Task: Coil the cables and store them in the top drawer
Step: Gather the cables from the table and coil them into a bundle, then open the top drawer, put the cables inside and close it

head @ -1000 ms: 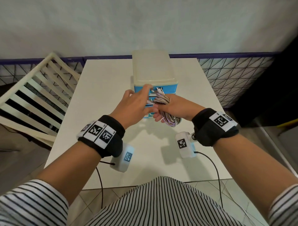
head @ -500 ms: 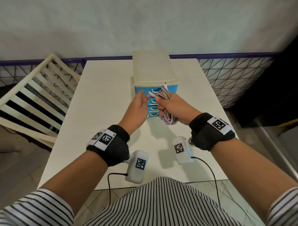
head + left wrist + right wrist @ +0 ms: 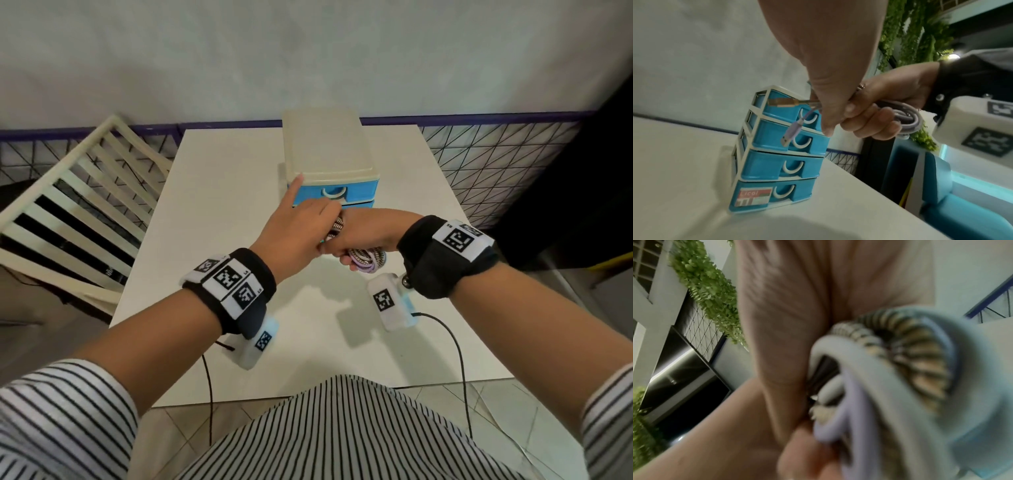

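A small drawer unit (image 3: 325,147) with a cream top and blue drawers stands mid-table. Its top drawer (image 3: 359,192) is shut. My right hand (image 3: 356,250) grips a bundle of coiled cables (image 3: 368,262), striped braid and lilac, just in front of the lower drawers. My left hand (image 3: 308,219) lies against the bundle with its thumb and curled fingers on the loose ends. Its index finger points straight at the unit's top left corner. In the left wrist view a gold plug (image 3: 783,103) and a lilac plug (image 3: 791,136) stick out past my left hand (image 3: 826,113) in front of the top drawer (image 3: 781,112). The coil (image 3: 900,361) fills the right wrist view.
The white table (image 3: 222,205) carries only the drawer unit. A cream slatted chair (image 3: 68,205) stands at its left. A black wire-mesh fence (image 3: 479,154) runs behind and to the right. The wrist cameras' black leads (image 3: 459,342) hang over the near edge.
Both hands have dropped lower and nearer to me with the bundle, uncovering the top drawer's handle. My left hand has closed in on the cable ends, index finger now straight.
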